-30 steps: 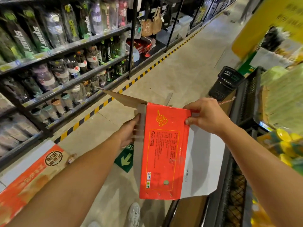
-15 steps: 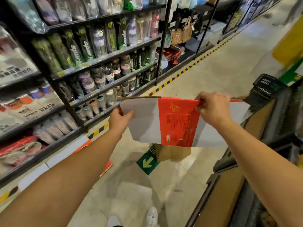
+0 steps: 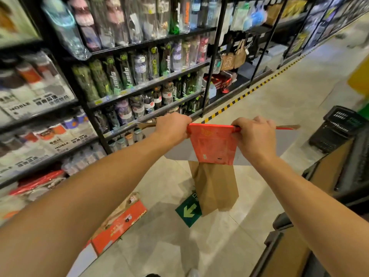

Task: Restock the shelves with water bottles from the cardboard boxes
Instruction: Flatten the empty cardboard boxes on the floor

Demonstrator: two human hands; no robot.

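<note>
Since earlier we flattened the cardboard box (image 3: pixel 211 144) further. Our left hand (image 3: pixel 172 127) and right hand (image 3: pixel 254 134) each grip its top edge, beside the shelves (image 3: pixel 139 88).

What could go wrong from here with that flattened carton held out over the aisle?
Both hands, left hand and right hand, grip only the top edge of the flattened carton, so its brown flap hangs loose and may swing into the bottles. Another carton lies on the floor near the feet, a likely trip hazard.

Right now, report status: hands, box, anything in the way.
Left hand and right hand grip the flattened red cardboard box by its top edge. Box held over aisle floor. Second red box lies below left.
</note>
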